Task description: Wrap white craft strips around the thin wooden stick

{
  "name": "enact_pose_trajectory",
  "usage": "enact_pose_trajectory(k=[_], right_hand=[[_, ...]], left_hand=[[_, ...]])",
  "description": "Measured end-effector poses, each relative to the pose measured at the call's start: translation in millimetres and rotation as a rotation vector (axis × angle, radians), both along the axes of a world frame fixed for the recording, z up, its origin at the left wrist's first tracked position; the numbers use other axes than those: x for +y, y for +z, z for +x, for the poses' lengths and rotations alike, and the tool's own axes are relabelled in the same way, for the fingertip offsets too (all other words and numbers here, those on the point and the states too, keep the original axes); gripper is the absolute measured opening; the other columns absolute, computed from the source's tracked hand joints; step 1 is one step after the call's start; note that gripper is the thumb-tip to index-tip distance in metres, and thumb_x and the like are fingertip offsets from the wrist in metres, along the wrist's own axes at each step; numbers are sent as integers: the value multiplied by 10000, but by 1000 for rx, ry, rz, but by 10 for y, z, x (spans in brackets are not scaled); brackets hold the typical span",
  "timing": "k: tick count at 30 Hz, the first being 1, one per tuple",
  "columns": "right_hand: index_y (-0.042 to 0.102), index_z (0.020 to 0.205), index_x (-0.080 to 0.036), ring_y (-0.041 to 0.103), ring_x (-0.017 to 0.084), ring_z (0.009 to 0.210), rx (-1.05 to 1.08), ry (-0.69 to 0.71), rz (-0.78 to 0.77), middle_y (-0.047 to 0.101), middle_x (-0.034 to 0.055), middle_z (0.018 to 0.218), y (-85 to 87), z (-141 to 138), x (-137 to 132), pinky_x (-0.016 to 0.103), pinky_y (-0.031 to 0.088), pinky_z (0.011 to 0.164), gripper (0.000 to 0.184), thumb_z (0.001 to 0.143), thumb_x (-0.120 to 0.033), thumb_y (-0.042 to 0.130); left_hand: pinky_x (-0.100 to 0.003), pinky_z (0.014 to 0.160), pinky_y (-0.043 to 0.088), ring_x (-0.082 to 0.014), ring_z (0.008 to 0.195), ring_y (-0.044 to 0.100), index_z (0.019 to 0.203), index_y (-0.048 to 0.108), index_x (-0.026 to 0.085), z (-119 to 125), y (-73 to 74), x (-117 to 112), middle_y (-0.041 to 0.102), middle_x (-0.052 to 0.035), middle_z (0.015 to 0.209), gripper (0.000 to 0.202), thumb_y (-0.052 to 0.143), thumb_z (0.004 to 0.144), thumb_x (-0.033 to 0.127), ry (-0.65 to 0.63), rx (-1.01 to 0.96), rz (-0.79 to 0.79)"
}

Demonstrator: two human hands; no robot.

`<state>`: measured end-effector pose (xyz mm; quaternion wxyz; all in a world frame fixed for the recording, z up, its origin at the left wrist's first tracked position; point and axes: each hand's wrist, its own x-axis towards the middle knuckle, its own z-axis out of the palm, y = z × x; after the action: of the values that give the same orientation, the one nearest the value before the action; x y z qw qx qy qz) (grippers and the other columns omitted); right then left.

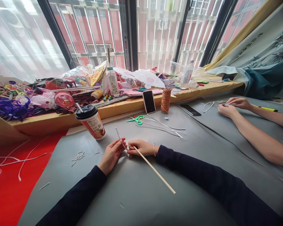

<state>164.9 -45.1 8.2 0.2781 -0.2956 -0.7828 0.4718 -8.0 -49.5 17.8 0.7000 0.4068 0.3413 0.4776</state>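
1. Head view, centre of the frame: my left hand point(112, 154) and my right hand point(140, 147) meet fingertip to fingertip on the grey table cover point(136, 201). Both are pinched narrow on one thin wooden stick point(153, 169).
2. The stick runs from the upper left, past my left fingertips, down to the lower right, where its free end lies on the grey cover. The part above my fingers looks whiter, as if wrapped, though I cannot tell with what.
3. Just left of my hands, slightly higher in the frame, stands a paper cup point(91, 121) with a black lid and a straw. Its red-and-white label carries print too small to read.
4. Above my hands lie green-handled scissors point(136, 119), loose white strips point(166, 127), a spool of brown twine point(165, 99) and a phone point(149, 101) propped against the wooden ledge point(122, 108). A second phone point(191, 110) lies flat to the right.
5. On the ledge stands a pale bottle point(113, 82) with green writing that I cannot make out, among craft clutter.
6. At the right edge, another person's two hands point(231, 106) rest close together on the grey cover, well apart from mine.
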Motion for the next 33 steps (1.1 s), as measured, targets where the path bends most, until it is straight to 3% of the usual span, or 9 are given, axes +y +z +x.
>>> enact_pose_trajectory(k=[4, 11, 17, 20, 24, 26, 29, 33], right_hand=[[279, 644, -195, 553, 88, 661, -59, -20, 119, 502, -45, 638, -32, 2, -3, 193, 363, 606, 294, 804, -358, 466], [345, 648, -193, 354, 79, 556, -254, -137, 525, 417, -44, 605, -75, 16, -99, 191, 298, 560, 226, 800, -317, 454], [485, 773, -189, 472, 121, 667, -465, -229, 658, 545, 19, 718, 46, 157, -427, 212, 318, 604, 81, 814, -231, 430], [522, 863, -187, 525, 146, 738, -561, -422, 652, 585, 50, 819, 167, 616, -621, 226, 348, 644, 105, 803, -191, 435], [527, 896, -195, 556, 164, 719, -652, -990, 559, 604, 51, 826, 240, 1670, -710, 245, 371, 631, 146, 782, -186, 435], [493, 787, -195, 558, 172, 700, -719, -1174, 476, 607, 48, 814, 195, 2166, -674, 241, 364, 587, 87, 704, -193, 519], [377, 674, -205, 536, 141, 617, -695, -1184, 312, 600, 12, 734, 71, 2594, -575, 224, 355, 547, 181, 648, -189, 555], [328, 660, -210, 471, 109, 534, -587, -1151, 273, 548, -21, 633, 43, 2638, -455, 224, 343, 536, 196, 639, -130, 506]], left_hand=[[-237, 702, 492, -118, 728, 586, 948, 621, 113, -5, -18, 19, 613, -50, 765, 277, 632, 702, 241, -12, 7, -4], [-206, 738, 477, -97, 737, 574, 981, 615, 118, -17, -41, 40, 604, -36, 770, 288, 629, 716, 232, -14, 17, -15], [-192, 689, 481, -89, 693, 559, 962, 630, 125, -4, -11, 25, 582, -18, 736, 306, 662, 678, 234, 13, 42, -18], [-189, 664, 483, -89, 682, 548, 966, 630, 131, -3, 4, 21, 564, -12, 728, 313, 664, 675, 242, 6, 73, -26], [-177, 663, 480, -85, 682, 535, 978, 627, 134, 0, 0, 46, 553, -11, 733, 319, 656, 687, 260, -18, 121, -37], [-174, 661, 479, -83, 678, 530, 981, 626, 136, 3, -6, 63, 548, -9, 730, 322, 655, 688, 266, -25, 139, -43], [-168, 660, 477, -81, 676, 525, 987, 625, 141, 2, -6, 72, 545, -8, 724, 329, 654, 688, 274, -27, 155, -48], [-157, 637, 473, -78, 664, 516, 985, 626, 141, -7, 4, 60, 536, -6, 715, 329, 655, 686, 277, -24, 161, -56]])
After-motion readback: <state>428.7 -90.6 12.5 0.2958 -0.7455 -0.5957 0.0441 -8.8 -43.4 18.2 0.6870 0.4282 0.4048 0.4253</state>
